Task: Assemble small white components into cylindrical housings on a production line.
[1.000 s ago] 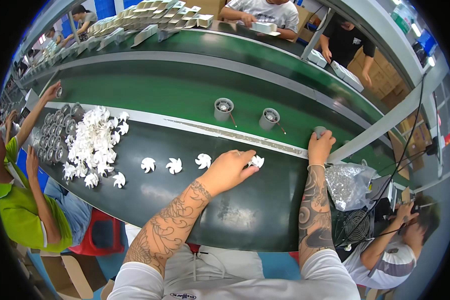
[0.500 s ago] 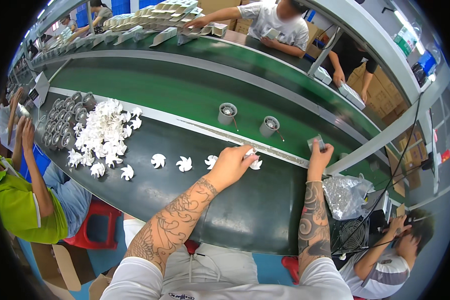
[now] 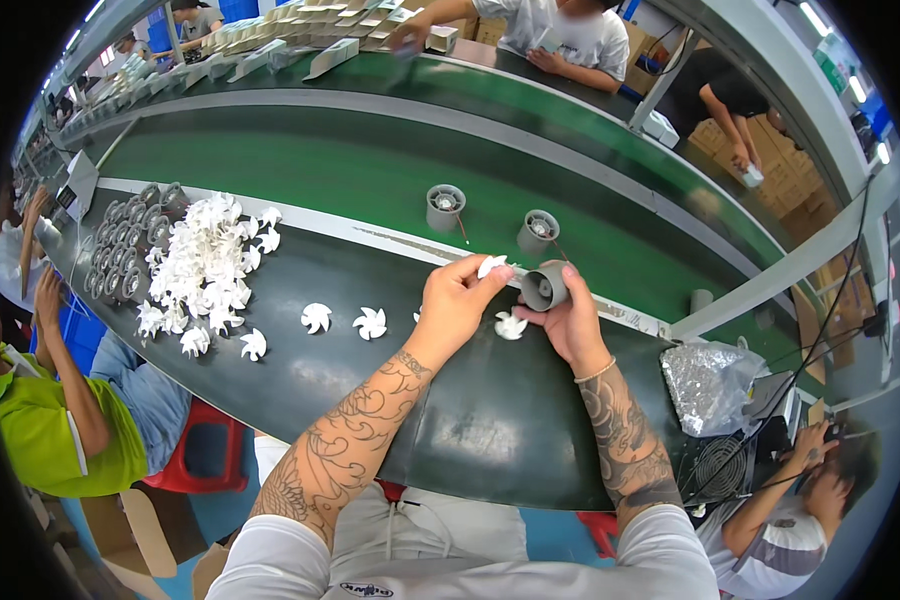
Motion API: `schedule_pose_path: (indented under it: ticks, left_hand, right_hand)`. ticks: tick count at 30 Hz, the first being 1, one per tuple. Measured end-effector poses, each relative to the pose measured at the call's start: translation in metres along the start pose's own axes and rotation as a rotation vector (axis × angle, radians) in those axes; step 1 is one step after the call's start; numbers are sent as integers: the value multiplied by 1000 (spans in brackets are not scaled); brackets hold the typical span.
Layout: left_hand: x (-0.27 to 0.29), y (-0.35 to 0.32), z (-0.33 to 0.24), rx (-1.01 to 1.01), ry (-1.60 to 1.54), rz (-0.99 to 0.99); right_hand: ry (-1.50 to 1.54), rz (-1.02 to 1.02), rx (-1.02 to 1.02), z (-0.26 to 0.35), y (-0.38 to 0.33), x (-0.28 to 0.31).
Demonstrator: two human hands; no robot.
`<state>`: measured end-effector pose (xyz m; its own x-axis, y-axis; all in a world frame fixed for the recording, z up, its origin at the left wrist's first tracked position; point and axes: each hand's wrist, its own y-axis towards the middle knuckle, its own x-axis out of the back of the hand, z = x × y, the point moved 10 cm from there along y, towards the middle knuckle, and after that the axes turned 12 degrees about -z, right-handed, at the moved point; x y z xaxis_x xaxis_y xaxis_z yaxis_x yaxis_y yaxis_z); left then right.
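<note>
My left hand (image 3: 454, 302) pinches a small white fan wheel (image 3: 491, 265) between thumb and fingers, above the table's far edge. Close beside it, my right hand (image 3: 581, 328) grips a grey round housing (image 3: 543, 289), tilted so its open end faces me and to the left. The fan wheel and the housing are apart. Below and between the hands, a loose fan wheel (image 3: 510, 325) lies on the dark table (image 3: 500, 420). More lie in a row to the left, among them one fan wheel (image 3: 370, 323); another is mostly hidden behind my left hand.
A heap of white fan wheels (image 3: 205, 265) and stacked grey housings (image 3: 125, 245) occupy the table's left end. Upright housings with wires (image 3: 445, 208) stand on the green belt (image 3: 340, 180). A clear plastic bag (image 3: 710, 385) lies at right, near a metal post (image 3: 770, 270). Co-workers sit around.
My right hand has brought the grey housing leftward and nearer, beside my left hand. My left hand has lifted a fan wheel up from the table.
</note>
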<state>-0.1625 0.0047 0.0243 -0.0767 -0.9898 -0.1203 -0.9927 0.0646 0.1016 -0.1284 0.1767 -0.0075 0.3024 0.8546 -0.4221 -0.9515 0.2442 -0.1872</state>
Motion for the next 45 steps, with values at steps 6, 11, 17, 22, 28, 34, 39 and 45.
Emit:
schedule_pose_path:
  ticks: [6,11,17,22,28,34,39,45]
  left_hand:
    - [-8,0,0,12,-230,46]
    - [-20,-13,-1,22,-220,129]
    - [-23,-18,-8,-135,-82,173]
    - [-25,-23,-25,-400,179,180]
    - [-33,-27,-27,-413,233,305]
    - [-27,-24,-23,-356,174,170]
    - [-25,-21,-27,-397,194,117]
    - [-22,-12,-6,-294,77,97]
  right_hand:
    - [-104,-25,-22,-8,3,1]
    - [12,61,-95,-9,2,-1]
    - [-19,66,-85,-13,1,-9]
    - [-55,87,-79,-14,-2,-11]
    - [-118,126,9,-9,-4,-14]
    - [-137,138,31,-7,-3,-15]
    - [-211,141,78,-2,-3,-17]
    - [-231,166,80,-2,-3,-18]
